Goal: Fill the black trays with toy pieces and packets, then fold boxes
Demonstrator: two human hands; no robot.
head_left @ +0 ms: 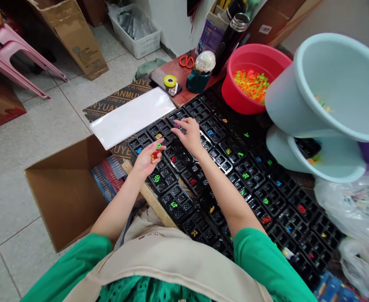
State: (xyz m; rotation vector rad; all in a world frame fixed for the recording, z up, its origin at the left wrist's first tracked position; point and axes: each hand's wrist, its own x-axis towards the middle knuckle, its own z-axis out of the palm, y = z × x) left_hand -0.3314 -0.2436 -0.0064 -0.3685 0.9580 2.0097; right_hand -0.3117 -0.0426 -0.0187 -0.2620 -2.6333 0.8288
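Observation:
My left hand (147, 160) is half closed, palm up, over the near-left edge of the trays. Small coloured plastic pieces (154, 156), among them green, red and yellow ones, are held in its fingers. My right hand (189, 135) reaches over a black compartment tray (181, 115) at the far end of the rows. A small purple piece (176, 124) shows between its thumb and forefinger. Beside the hands, other trays hold single pieces, such as a yellow one (158, 136), a green one (157, 178) and a red one (173, 159).
Right of the trays stand a red tub (231, 90) of orange and green pieces and stacked pale-blue buckets (294, 96). White plastic sheets (134, 115) lie at the far left edge. An open carton (61, 197) sits below on the left. Beyond are a lidded mug (198, 79) and scissors (187, 61).

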